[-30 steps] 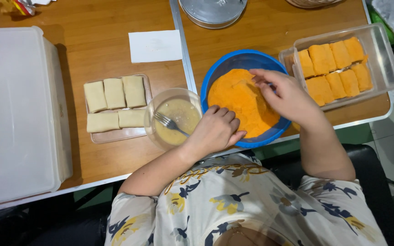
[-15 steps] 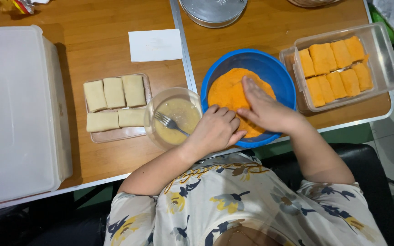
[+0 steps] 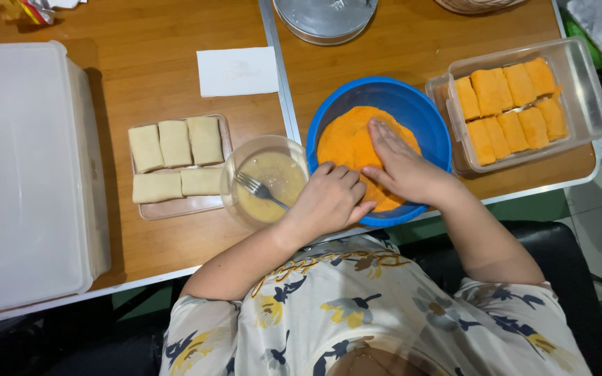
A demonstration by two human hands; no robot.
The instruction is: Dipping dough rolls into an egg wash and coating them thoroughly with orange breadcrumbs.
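Orange crumbs (image 3: 346,139) under flat right hand (image 3: 402,163)

Both hands (image 3: 367,184) press into orange crumbs (image 3: 346,143) in a blue bowl (image 3: 412,104).

At eleven o'clock, a crinkled snack wrapper (image 3: 26,10) in yellow and red is peeking in from the top edge of the wooden table (image 3: 141,42), mostly cut off by the frame. Sitting at about twelve o'clock, just left of the seam between the tabletops, a plain white rectangular card (image 3: 237,71) is lying flat. No screens or signs are showing anywhere in this view.
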